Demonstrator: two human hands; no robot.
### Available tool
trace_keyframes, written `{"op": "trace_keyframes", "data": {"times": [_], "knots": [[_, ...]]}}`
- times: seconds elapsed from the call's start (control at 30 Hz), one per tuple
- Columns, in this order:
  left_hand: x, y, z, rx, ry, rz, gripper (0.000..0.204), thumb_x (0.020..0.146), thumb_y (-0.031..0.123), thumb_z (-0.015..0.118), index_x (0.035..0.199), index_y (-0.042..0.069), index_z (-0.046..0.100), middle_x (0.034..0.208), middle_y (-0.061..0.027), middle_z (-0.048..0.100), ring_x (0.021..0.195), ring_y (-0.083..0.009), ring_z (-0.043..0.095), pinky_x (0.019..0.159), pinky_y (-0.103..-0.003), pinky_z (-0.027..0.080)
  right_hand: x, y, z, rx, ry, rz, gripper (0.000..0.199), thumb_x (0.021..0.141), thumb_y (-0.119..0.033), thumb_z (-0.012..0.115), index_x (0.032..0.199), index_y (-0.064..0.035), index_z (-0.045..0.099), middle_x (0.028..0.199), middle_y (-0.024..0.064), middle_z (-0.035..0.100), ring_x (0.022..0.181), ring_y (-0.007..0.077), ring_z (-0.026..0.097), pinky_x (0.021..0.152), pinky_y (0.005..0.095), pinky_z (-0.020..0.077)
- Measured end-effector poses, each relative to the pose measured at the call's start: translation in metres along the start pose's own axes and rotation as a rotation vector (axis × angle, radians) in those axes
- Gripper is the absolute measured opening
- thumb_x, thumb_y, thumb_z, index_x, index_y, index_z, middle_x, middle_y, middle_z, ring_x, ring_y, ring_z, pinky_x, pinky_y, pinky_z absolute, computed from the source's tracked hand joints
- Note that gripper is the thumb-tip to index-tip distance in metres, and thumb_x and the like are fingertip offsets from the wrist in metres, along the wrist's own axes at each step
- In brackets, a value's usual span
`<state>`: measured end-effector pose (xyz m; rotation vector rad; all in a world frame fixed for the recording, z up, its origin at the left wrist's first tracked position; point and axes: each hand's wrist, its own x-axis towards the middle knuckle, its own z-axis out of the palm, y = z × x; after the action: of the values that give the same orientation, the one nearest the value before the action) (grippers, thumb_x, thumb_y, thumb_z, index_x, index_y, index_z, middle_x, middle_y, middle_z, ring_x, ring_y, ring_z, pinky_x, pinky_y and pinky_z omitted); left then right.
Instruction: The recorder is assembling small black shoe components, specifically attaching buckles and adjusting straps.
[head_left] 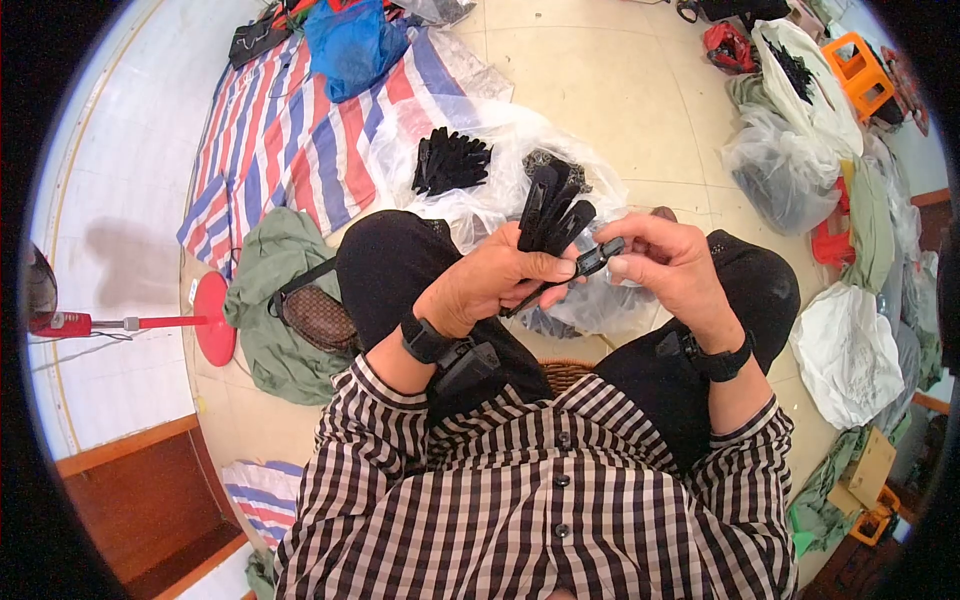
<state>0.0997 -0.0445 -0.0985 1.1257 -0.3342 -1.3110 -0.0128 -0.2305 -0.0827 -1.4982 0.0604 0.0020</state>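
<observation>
Between my knees, my left hand [482, 280] is closed on a bundle of flat black strips [548, 218]. Their rounded ends fan upward past the thumb. My right hand [668, 262] pinches a small dark clip-like piece [594, 260] between thumb and fingertips. That piece lies against the lower part of the bundle, near the left thumb; whether it is joined to a strip I cannot tell. Beyond my hands, a pile of similar black strips [452, 163] rests on clear plastic sheeting [508, 120]. Small dark pieces [560, 170] lie beside it, partly hidden behind the bundle.
A striped tarp [300, 130] with a blue plastic bag [352, 50] spreads at the far left. Nearer stand a green cloth bag [270, 260] and a red round base [213, 318]. Plastic bags [780, 165], an orange stool [857, 75] and a white sack [850, 345] line the right.
</observation>
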Motion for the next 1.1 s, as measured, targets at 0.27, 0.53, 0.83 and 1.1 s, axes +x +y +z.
{"op": "trace_keyframes", "data": {"times": [0.27,0.53,0.83,1.1], "knots": [[-0.002,-0.006,0.005,-0.045,-0.023,0.014,0.013,0.081,0.016,0.063,0.084,0.003,0.06,0.056,-0.003,0.056,0.037,-0.0022,0.034,0.034,-0.018,0.023,0.0,0.009,0.011,0.045,-0.083,0.042,0.019,0.081,-0.004,0.063,0.1,-0.0006,0.061,0.088,-0.0024,0.06,0.073,0.0008,0.05,0.065,0.0164,0.0421],[-0.002,0.002,0.01,-0.033,-0.016,0.034,0.016,0.082,0.019,0.063,0.083,0.004,0.06,0.059,-0.0034,0.058,0.038,-0.0019,0.035,0.035,-0.018,0.023,0.0,0.001,0.012,0.136,-0.064,-0.025,0.019,0.085,-0.004,0.056,0.103,0.0014,0.055,0.091,0.0059,0.061,0.078,0.0119,0.062,0.071,0.0223,0.0464],[0.0,-0.017,0.015,-0.066,0.104,0.1,0.018,0.083,0.022,0.064,0.085,0.005,0.06,0.056,0.0012,0.052,0.04,-0.0019,0.034,0.037,-0.018,0.022,0.006,0.013,0.013,0.188,-0.117,-0.109,0.014,0.087,-0.003,0.054,0.099,0.004,0.055,0.093,0.007,0.056,0.079,0.0201,0.064,0.073,0.0284,0.0497],[0.006,-0.011,0.022,-0.168,0.127,0.132,0.015,0.084,0.021,0.064,0.089,0.006,0.062,0.058,0.002,0.053,0.042,-0.0022,0.035,0.038,-0.019,0.022,0.008,0.007,0.022,0.354,-0.005,-0.063,0.017,0.088,-0.005,0.053,0.101,0.0055,0.055,0.094,0.0079,0.054,0.076,0.0196,0.061,0.069,0.029,0.0514]]}}
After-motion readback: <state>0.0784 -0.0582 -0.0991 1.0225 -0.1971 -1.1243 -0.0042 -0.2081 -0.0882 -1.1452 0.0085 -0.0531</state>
